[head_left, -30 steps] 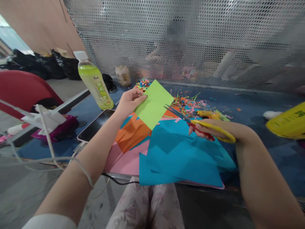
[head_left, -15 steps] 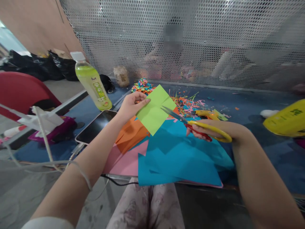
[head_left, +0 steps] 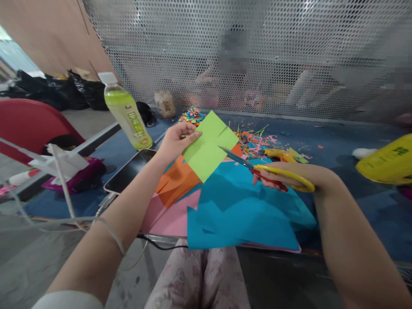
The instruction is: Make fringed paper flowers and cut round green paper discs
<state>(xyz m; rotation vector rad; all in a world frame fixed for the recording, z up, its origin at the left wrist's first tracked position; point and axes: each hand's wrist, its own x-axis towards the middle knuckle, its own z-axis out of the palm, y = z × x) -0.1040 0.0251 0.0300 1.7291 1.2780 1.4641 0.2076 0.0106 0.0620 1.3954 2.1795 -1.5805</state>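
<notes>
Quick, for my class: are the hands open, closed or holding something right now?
Left hand: closed, pinching the green paper between thumb and fingers.
Right hand: closed, holding the scissors by the handles.

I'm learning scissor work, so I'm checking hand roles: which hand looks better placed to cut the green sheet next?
Right, most likely: the right hand grips the scissors, their blades pointing toward the green sheet. The left hand is occupied, pinching the sheet's left side.

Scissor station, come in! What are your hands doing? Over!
Left hand pinching green paper; slit or crease near upper-right edge. Right hand gripping scissors, tips overlapping paper in view. Nothing seen blocking scissors.
</notes>
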